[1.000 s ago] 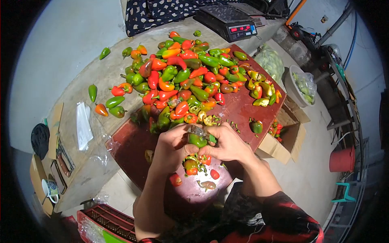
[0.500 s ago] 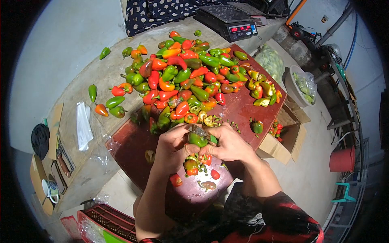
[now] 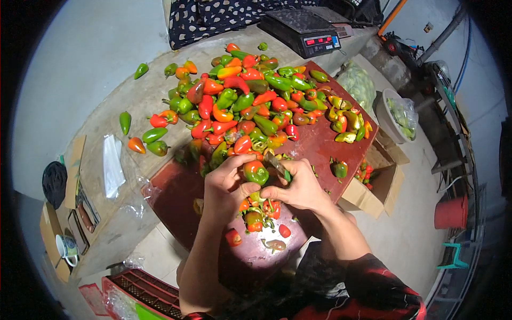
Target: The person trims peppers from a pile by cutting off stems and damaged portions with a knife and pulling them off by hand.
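Apparently, the right hand (image 3: 298, 184) grips a small knife (image 3: 278, 166).

There are two hands (image 3: 260, 184), one knife (image 3: 279, 166) and one red-and-green pepper (image 3: 255, 173) between them. Farthest left on the tabletop (image 3: 106, 90) are four green peppers (image 3: 125, 122) and one orange pepper (image 3: 136, 145). The big pile (image 3: 234, 101) has too many peppers to count. I see two scales (image 3: 296, 33), one open box (image 3: 373, 196), one tub (image 3: 385, 114), one red bucket (image 3: 450, 212), one blue-green stool (image 3: 454, 257) and one cup (image 3: 66, 249).
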{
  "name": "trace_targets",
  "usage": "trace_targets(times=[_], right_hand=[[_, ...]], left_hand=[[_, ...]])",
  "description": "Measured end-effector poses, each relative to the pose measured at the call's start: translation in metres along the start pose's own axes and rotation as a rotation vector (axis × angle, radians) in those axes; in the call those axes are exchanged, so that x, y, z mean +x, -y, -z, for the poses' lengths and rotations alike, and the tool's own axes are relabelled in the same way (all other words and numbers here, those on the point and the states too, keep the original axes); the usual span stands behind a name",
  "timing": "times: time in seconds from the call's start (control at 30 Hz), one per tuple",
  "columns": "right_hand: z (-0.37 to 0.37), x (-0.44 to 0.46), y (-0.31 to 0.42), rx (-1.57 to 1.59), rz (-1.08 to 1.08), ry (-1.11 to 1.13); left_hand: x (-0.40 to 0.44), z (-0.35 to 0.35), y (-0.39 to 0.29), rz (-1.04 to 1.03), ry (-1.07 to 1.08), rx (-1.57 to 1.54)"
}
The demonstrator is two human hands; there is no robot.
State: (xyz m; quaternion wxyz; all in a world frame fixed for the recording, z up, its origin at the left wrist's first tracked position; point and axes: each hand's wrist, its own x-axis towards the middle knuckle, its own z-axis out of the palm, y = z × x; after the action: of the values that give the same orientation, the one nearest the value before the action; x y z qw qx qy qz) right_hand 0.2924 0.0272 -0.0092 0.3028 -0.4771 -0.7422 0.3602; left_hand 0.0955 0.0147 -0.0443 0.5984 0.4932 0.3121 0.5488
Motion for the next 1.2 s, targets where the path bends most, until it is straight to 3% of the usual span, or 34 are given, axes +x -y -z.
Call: trace_targets(times=[0.27, 0.37, 0.43, 0.7, 0.87, 0.93, 1.2], right_hand=[[-0.01, -0.001, -0.013, 0.156, -0.039, -0.038], [-0.01, -0.001, -0.015, 0.22, -0.032, -0.024], [-0.008, -0.001, -0.017, 0.473, -0.109, 0.062], [-0.006, -0.001, -0.015, 0.472, -0.072, 0.009], [-0.005, 0.001, -0.021, 0.478, -0.065, 0.041], [-0.006, 0.002, -0.024, 0.567, 0.009, 0.067], [-0.016, 0.002, -0.023, 0.511, -0.034, 0.009]], left_hand=[[0.001, -0.006, -0.003, 0.028, 0.083, -0.142], [0.001, -0.011, -0.004, -0.042, 0.038, 0.098], [0.002, -0.01, -0.003, -0.081, 0.018, 0.194], [0.002, -0.008, -0.006, 0.05, 0.066, -0.066], [0.001, -0.013, -0.005, -0.001, -0.05, 0.04], [0.001, -0.013, -0.002, -0.014, -0.053, 0.078], [-0.003, -0.013, 0.007, -0.064, -0.006, 0.214]])
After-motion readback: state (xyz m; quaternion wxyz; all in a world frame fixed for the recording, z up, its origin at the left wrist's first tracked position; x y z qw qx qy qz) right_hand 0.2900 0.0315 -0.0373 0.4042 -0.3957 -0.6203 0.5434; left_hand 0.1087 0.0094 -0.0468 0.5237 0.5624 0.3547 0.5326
